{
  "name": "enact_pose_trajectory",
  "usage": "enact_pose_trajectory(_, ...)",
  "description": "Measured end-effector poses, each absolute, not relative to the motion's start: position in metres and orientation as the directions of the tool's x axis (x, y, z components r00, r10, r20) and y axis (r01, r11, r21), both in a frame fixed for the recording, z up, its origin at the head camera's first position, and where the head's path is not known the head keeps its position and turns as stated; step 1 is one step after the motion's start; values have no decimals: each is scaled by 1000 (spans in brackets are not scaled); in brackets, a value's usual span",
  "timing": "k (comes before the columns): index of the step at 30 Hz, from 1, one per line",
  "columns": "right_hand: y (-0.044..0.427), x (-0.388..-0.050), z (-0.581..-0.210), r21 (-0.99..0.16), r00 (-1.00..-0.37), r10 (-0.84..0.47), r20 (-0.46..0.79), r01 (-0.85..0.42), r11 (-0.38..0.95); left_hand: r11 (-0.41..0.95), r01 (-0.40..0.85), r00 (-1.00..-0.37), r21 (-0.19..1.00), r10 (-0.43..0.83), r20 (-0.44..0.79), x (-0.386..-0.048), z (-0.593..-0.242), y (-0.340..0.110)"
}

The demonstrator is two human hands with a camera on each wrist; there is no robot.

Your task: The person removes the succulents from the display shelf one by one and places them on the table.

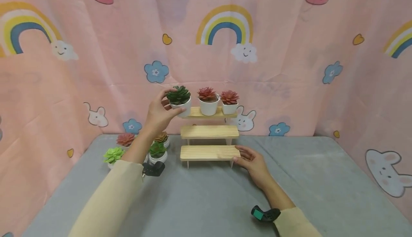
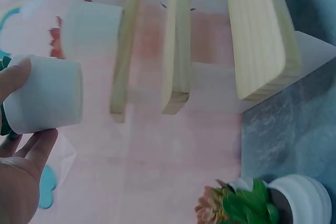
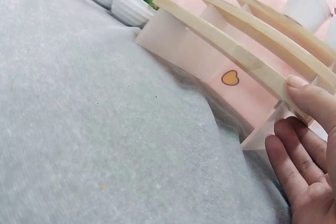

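Observation:
Raised at the left end of the top tier, a dark green potted succulent (image 1: 178, 97) is in my left hand (image 1: 160, 112). Thumb and fingers grip its white pot (image 2: 47, 94), which the left wrist view shows apart from the board. Two reddish succulents in white pots, a round one (image 1: 208, 104) and a squarer one (image 1: 230, 104), stand on that tier. My right hand (image 1: 254, 165) holds the right end of the lowest board of the three-tier wooden stand (image 1: 209, 152). In the right wrist view its thumb (image 3: 304, 88) lies on the board's edge, fingers below.
Left of the stand, partly behind my left forearm, several potted succulents sit on the grey cloth-covered table (image 1: 206, 201): a light green one (image 1: 114, 154), a reddish one (image 1: 125, 139), a green one (image 1: 158, 152) and an orange-brown one (image 1: 162, 138). A pink patterned curtain (image 1: 283, 26) hangs behind.

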State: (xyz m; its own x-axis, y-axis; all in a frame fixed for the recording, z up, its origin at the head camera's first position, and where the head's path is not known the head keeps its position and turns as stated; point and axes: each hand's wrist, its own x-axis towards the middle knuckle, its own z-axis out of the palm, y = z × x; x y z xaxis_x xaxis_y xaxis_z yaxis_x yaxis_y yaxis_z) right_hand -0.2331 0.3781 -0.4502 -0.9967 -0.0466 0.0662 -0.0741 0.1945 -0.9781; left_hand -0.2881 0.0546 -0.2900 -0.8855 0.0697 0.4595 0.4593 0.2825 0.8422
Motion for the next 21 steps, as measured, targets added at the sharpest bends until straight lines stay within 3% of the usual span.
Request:
enact_pose_trajectory(7,379,-233,-449,-976,-997,-45,66,-74,205,246,432,-896,868,6,444,-249,-294,31)
enact_pose_trajectory(21,379,-233,-449,-972,-994,-58,94,-105,212,469,364,-877,805,-119,466,-166,-326,-40)
